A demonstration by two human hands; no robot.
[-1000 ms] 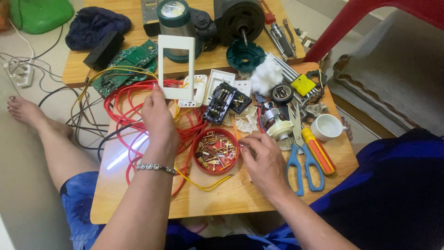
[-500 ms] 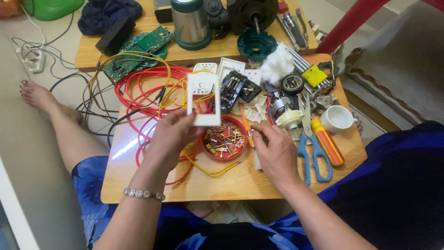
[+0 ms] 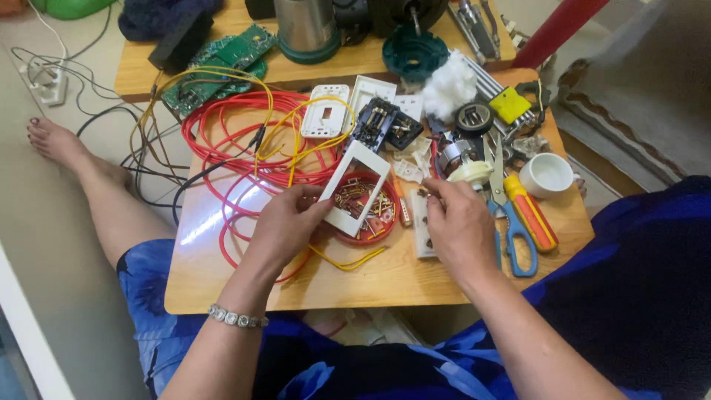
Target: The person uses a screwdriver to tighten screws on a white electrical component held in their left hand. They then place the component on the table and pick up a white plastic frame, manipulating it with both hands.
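The white plastic frame (image 3: 354,187) is a flat rectangle with an open middle (the screws show through it). Half a second ago it hung higher, over the red wires; now it tilts above the red dish (image 3: 364,209). The left hand (image 3: 285,226) pinches its lower edge, left of the dish. The right hand (image 3: 461,226), fingers curled, rests right of the dish, touching a white part (image 3: 421,230).

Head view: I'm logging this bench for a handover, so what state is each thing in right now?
white frame plate: held tilted by left hand, above the dish
red dish: open, holds small metal parts
right hand: rests on the table beside a white part, fingers pinched
scissors: lying flat, closed
white cup: upright, looks empty
red wire: loosely coiled
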